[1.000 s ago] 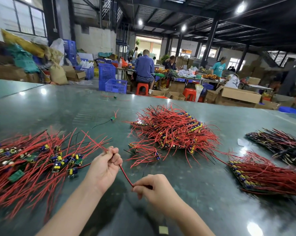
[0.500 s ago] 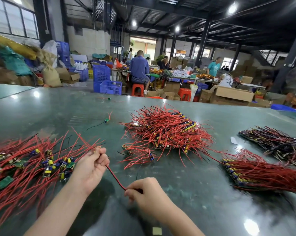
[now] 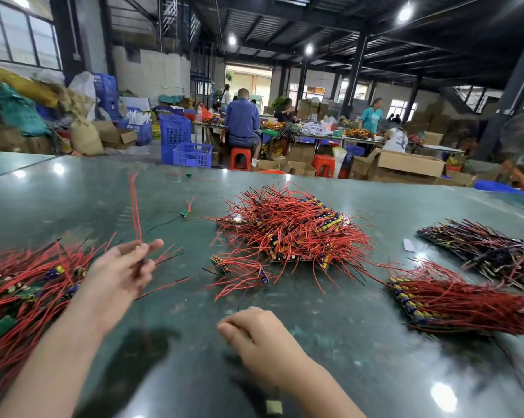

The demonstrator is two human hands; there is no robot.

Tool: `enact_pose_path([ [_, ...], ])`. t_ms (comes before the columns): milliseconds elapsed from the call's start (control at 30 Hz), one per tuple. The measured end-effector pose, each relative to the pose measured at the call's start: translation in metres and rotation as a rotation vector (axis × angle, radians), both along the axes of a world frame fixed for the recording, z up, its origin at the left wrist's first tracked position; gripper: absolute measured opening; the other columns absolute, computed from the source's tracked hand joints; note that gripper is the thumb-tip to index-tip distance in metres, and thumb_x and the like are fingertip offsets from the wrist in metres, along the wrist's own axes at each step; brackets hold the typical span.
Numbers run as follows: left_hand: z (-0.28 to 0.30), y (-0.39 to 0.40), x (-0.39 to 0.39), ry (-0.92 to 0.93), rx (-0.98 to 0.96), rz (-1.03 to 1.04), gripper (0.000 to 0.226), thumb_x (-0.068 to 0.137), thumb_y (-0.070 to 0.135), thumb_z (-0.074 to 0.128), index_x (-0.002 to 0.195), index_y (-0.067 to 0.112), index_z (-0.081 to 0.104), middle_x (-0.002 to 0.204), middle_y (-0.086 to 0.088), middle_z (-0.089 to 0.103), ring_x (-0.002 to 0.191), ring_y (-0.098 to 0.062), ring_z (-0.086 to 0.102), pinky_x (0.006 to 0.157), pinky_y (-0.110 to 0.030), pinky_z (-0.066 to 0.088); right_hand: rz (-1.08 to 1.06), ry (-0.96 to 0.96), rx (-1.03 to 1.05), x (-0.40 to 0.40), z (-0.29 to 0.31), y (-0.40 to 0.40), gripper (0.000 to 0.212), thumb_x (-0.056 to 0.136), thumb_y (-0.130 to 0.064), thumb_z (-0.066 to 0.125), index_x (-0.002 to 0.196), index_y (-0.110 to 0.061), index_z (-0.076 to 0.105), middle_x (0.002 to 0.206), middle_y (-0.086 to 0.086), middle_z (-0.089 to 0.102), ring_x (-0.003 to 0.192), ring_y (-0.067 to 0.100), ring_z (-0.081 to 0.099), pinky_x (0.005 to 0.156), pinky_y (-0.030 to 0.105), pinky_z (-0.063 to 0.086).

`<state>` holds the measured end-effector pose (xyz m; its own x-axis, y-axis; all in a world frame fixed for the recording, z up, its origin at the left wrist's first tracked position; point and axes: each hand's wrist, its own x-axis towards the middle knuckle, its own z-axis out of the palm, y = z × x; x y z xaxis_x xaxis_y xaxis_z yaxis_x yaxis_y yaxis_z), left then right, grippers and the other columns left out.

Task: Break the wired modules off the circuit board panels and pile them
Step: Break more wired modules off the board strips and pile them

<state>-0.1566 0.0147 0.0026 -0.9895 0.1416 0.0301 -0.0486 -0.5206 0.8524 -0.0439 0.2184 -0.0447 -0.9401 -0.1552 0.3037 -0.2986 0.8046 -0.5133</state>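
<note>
Closest to the camera, the right hand (image 3: 256, 334) is hovering low over the green table (image 3: 360, 357) with its fingers loosely curled and nothing in them that I can make out, though a thin dark wire tip seems to be lying just beyond the knuckles. A bit further out, the left hand (image 3: 120, 271) is pinching a loose module (image 3: 136, 206) between thumb and fingertips, its two red wires sticking straight up; the little board itself is blurred, so I can't tell much about it. It's hanging right beside the finished pile (image 3: 22, 285) sprawling at the left edge, so I'd guess this is the piling step: the piece looks already snapped off and is about to get tossed on. The next move probably just needs a short flick left and letting go, then the free hand reaching for a fresh panel. Counting those: one big heap of panels (image 3: 288, 229) sitting mid-table, a red-wired stack (image 3: 454, 300) at right, and a darker stack (image 3: 484, 248) behind it, so three supplies. Two stray modules are lying apart further back, one (image 3: 184, 213) near the middle and one tiny one (image 3: 189, 175) near the far edge. Beyond the table, several workers are sitting around cluttered benches.
</note>
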Motion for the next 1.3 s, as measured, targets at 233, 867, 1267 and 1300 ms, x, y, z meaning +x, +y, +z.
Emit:
enact_pose_path([
  [233,-0.016,-0.041,-0.021,0.186,-1.189,0.669,0.031,0.086,0.012,0.065,0.114,0.002,0.055,0.120,-0.026,0.058,0.109,-0.040,0.054,0.095,-0.046,0.046,-0.059,0.004,0.055,-0.004,-0.007,0.008,0.029,0.097,-0.031,0.043,0.092,-0.015,0.066,0.091,0.005,0.066,0.094,0.021,0.051,0.081,0.030,0.039],
  [867,-0.033,0.104,-0.034,0.661,-1.485,0.070,0.047,0.093,0.007,0.040,0.139,0.018,0.040,0.144,-0.003,0.042,0.129,-0.024,0.042,0.104,-0.040,0.037,-0.288,0.089,0.037,-0.016,-0.013,0.033,0.024,0.095,-0.028,0.046,0.097,-0.018,0.068,0.091,-0.001,0.068,0.092,0.017,0.052,0.081,0.025,0.036],
  [1267,-0.042,0.094,-0.033,0.546,-1.295,0.275,0.033,0.080,0.012,0.067,0.110,0.017,0.055,0.105,0.001,0.066,0.098,-0.023,0.060,0.081,-0.034,0.044,-0.383,0.068,0.011,-0.017,-0.013,0.038,0.025,0.094,-0.028,0.046,0.092,-0.017,0.068,0.090,-0.002,0.069,0.094,0.018,0.054,0.083,0.029,0.040],
  [1300,-0.042,0.090,-0.031,0.559,-1.265,0.310,0.033,0.079,0.010,0.068,0.109,0.016,0.056,0.104,0.000,0.067,0.098,-0.024,0.059,0.082,-0.035,0.045,-0.413,0.069,-0.024,-0.017,-0.013,0.040,0.025,0.094,-0.027,0.046,0.092,-0.018,0.069,0.092,-0.002,0.069,0.095,0.017,0.055,0.084,0.029,0.041],
])
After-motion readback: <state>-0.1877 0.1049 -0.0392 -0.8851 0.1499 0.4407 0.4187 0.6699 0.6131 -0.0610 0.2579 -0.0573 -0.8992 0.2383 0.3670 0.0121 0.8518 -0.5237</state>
